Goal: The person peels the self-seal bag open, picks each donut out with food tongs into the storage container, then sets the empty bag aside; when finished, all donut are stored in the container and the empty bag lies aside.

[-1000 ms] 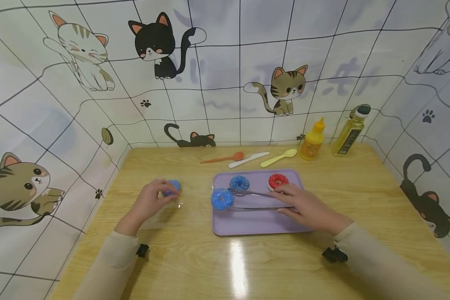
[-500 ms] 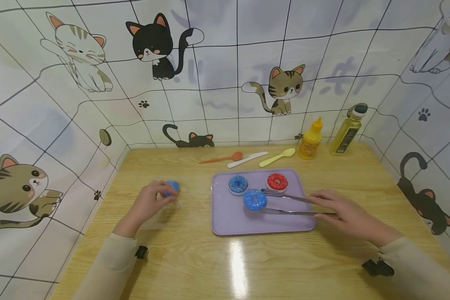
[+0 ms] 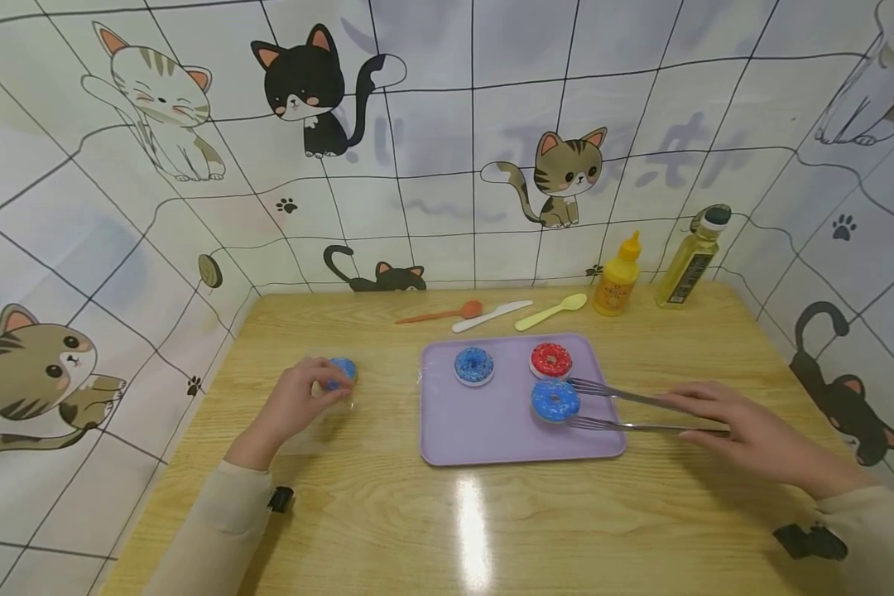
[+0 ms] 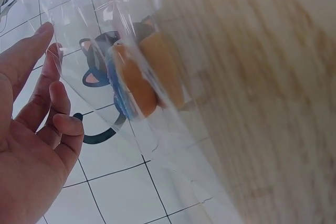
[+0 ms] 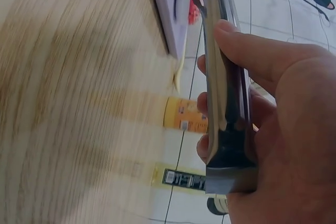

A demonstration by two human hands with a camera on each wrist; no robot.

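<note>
My right hand [image 3: 752,430] holds metal tongs [image 3: 629,396] with fork-like tips; in the right wrist view thumb and fingers wrap the tongs' [image 5: 226,93] handle. Between the tips is a blue-iced donut [image 3: 545,407], over the right part of the lilac tray [image 3: 484,443]. On that tray lie a red donut [image 3: 540,362] and a blue sprinkled donut [image 3: 463,367]. At the left, my left hand [image 3: 294,403] pinches the edge of a clear plastic bag [image 4: 118,9]. Inside the bag is a blue-topped donut [image 4: 136,85], partly hidden by the hand in the head view.
Behind the tray lie an orange spoon [image 3: 471,310], a white knife [image 3: 492,317] and a yellow spoon [image 3: 551,313]. A yellow squeeze bottle [image 3: 617,281] and an oil bottle [image 3: 688,269] stand at the back right. Cat-patterned walls [image 3: 439,132] enclose the wooden table [image 3: 372,497].
My right hand has moved right with the tongs, carrying the blue donut from the tray's left edge to its right part, just in front of the red donut. The left hand stays in place.
</note>
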